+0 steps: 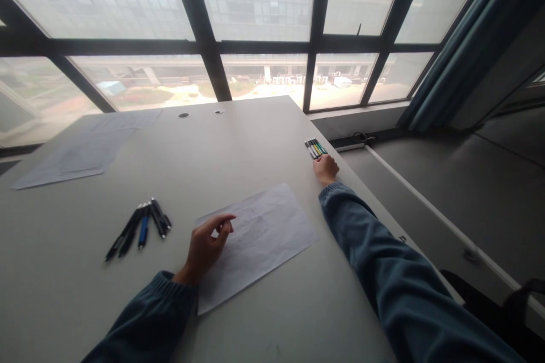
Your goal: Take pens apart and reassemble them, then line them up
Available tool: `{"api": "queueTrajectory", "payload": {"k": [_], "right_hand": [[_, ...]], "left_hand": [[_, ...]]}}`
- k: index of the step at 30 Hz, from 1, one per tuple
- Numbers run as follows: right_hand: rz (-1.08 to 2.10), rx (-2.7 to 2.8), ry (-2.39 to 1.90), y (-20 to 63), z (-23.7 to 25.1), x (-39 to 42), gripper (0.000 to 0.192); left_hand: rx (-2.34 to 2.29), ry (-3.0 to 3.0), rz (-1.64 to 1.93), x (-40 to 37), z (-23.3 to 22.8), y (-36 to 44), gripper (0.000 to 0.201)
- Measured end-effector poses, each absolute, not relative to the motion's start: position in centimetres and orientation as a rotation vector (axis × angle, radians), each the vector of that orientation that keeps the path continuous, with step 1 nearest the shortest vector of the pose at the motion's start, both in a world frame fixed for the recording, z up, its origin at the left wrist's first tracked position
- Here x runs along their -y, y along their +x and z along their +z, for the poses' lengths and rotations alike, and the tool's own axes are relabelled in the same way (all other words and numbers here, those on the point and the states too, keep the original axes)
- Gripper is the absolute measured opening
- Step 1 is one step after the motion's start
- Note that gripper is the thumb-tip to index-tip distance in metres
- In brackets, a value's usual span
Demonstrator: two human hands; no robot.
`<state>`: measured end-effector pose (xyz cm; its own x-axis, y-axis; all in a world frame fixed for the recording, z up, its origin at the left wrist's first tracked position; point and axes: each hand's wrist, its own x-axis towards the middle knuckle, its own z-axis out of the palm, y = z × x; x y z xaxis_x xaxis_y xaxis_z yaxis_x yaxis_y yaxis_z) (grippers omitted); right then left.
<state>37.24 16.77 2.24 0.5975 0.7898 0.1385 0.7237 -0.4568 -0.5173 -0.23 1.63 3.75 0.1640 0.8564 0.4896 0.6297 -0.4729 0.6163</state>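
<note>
A white sheet of paper [264,235] with faint pencil marks lies on the grey table [238,147] in front of me. My left hand [206,247] rests on its left edge with the fingers loosely curled and holds nothing. My right hand [326,169] is stretched out to the table's right edge, its fingers closed at the near end of a small bunch of coloured pens [315,148]. Whether the fingers grip the pens or only touch them is unclear.
Several dark and blue pens [140,227] lie in a loose pile at the left. More paper sheets [80,150] lie at the far left. Two round holes [183,115] sit near the far edge, below a large window. The floor drops away right of the table.
</note>
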Motion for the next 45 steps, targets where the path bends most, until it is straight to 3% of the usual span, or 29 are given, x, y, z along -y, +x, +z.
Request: {"api": "queueTrajectory", "payload": {"k": [45], "right_hand": [[0.129, 1.274, -2.291, 37.37, 1.86, -16.64, 0.025]], "left_hand": [[-1.364, 2.155, 1.202, -1.28, 3.94, -0.36, 0.02]]}}
